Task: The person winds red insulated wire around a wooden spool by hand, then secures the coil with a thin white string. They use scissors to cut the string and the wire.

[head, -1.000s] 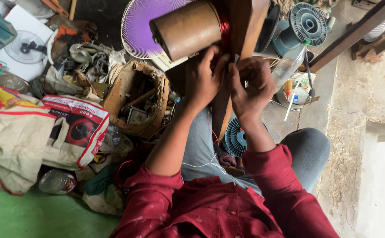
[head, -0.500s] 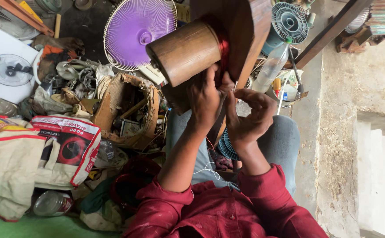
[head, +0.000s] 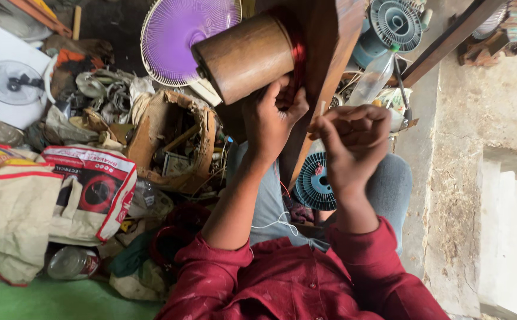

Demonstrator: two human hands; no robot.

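A brown wooden cylinder [head: 243, 56] sticks out from an upright wooden board [head: 329, 53], with red copper wire [head: 297, 53] wound at its base. My left hand [head: 273, 118] reaches up under the cylinder, fingers on the wire coil. My right hand [head: 353, 139] hovers just right of the board with fingertips pinched together, apparently on a thin wire too fine to see clearly. A blue ribbed plastic spool [head: 314, 184] lies on my lap between my forearms.
A purple fan guard [head: 175, 35] leans behind the cylinder. A torn cardboard box [head: 172, 139] of parts sits left, beside printed sacks [head: 86, 189] and clutter. A blue fan motor [head: 391, 24], a plastic bottle [head: 374, 80] and a concrete wall [head: 477, 178] are right.
My right hand has drawn away from the board toward the right, fingers pinched. My left hand stays at the wire coil. The view has shifted slightly.
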